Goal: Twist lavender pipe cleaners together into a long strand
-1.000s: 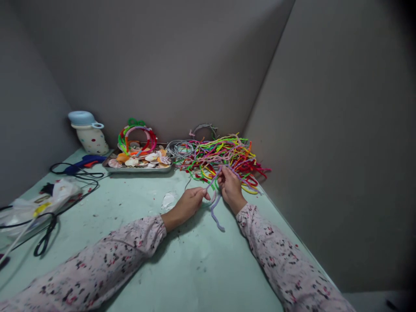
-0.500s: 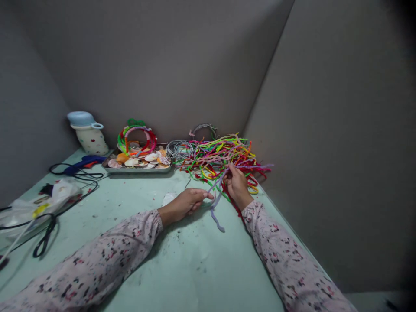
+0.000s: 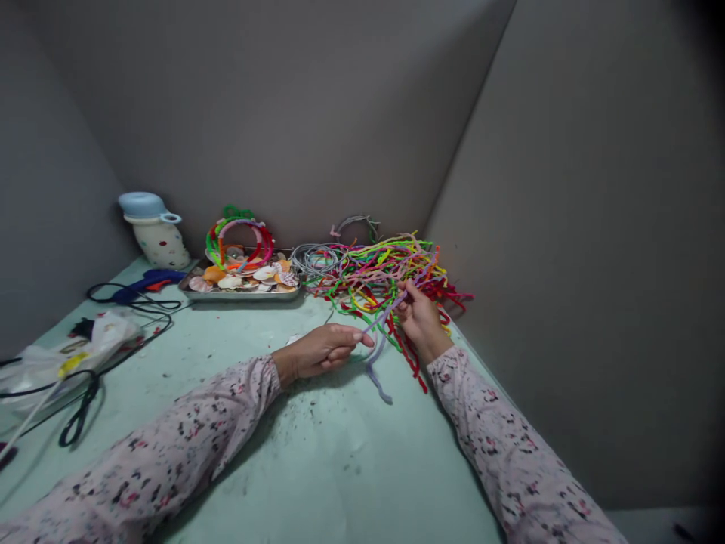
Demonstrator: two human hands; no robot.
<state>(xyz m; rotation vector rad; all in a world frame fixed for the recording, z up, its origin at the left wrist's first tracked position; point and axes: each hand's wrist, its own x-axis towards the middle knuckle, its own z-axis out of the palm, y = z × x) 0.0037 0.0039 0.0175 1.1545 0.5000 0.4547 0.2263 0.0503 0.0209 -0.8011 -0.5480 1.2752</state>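
Note:
My left hand (image 3: 328, 349) is closed, pinching a light purple pipe cleaner (image 3: 386, 312) between thumb and forefinger. The purple piece slants up to my right hand (image 3: 422, 323), whose fingertips are shut on it near the pile. Another pale purple length (image 3: 377, 384) curves down onto the table below the hands; whether it joins the held one I cannot tell. A tangled heap of colourful pipe cleaners (image 3: 390, 261) lies just behind my right hand, with red strands (image 3: 416, 369) trailing beside the wrist. Under my left wrist, a small white piece (image 3: 293, 339) is mostly hidden.
Left of the heap are a grey wire coil (image 3: 317, 261) and a metal tray (image 3: 243, 297) of shells with colourful hoops (image 3: 266, 245) on it. A bottle (image 3: 155, 234), a blue tool (image 3: 144, 285), black cables (image 3: 84, 412) and a plastic bag (image 3: 113, 332) occupy the left side. Grey partitions enclose the table.
My right hand has shifted slightly right. The purple end that stuck out past it over the heap no longer shows there. My left hand keeps its pinch in nearly the same place.

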